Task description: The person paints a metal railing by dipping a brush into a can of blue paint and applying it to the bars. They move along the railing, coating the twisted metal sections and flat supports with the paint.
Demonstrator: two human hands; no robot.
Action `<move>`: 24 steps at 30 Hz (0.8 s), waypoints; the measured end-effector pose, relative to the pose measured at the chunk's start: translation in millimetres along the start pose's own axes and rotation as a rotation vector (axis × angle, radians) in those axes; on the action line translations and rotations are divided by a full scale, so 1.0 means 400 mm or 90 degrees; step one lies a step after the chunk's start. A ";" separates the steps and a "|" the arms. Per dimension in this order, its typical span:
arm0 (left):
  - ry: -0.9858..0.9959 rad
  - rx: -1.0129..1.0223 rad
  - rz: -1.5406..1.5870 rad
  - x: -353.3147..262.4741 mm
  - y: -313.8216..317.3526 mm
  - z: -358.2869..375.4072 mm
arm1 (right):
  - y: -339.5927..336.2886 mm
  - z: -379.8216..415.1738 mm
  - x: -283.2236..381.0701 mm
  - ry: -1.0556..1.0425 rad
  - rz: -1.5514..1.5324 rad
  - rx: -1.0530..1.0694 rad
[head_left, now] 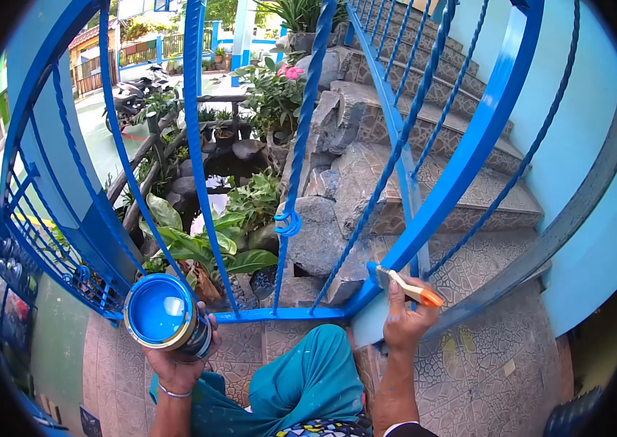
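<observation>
My left hand (177, 368) holds up an open tin of blue paint (165, 315), its top facing me, low beside the blue railing (461, 164). My right hand (404, 317) grips a paintbrush (404, 284) with a pale wooden handle and an orange end. Its blue-loaded bristles touch the foot of the thick slanted railing bar, near the bottom rail (279, 315). My knee in teal cloth (308, 375) sits between the two hands.
The railing has twisted blue bars and a grey unpainted bar (578, 207) at the right. Behind it lie stone steps (469, 189), rocks, leafy plants (206, 244) and a small pond. Patterned tiles (483, 364) cover the floor; a light blue wall (592, 146) stands right.
</observation>
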State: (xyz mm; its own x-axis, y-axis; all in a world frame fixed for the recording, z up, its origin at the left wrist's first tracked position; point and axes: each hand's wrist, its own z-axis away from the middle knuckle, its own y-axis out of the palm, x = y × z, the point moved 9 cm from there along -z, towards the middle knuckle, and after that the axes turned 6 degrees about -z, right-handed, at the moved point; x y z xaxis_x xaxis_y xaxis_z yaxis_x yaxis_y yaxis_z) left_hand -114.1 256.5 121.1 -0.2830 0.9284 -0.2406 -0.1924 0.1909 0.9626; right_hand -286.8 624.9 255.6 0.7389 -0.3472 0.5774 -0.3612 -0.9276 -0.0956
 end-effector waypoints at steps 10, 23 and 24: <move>0.017 0.034 0.031 0.019 0.035 -0.024 | 0.255 -0.093 -0.240 0.168 -0.247 0.025; 0.072 -0.013 -0.021 -0.003 -0.020 -0.060 | 0.635 -0.226 -0.302 0.428 -0.785 0.197; 0.079 -0.018 -0.018 -0.004 -0.022 -0.060 | 0.660 -0.222 -0.309 0.447 -0.837 0.231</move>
State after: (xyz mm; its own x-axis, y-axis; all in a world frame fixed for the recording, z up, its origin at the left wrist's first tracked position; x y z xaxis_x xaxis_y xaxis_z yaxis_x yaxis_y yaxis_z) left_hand -134.7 245.7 110.0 -0.3901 0.8761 -0.2835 -0.2274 0.2067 0.9516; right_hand -524.0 435.1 231.1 -0.0321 0.7562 0.6535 0.5429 -0.5358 0.6467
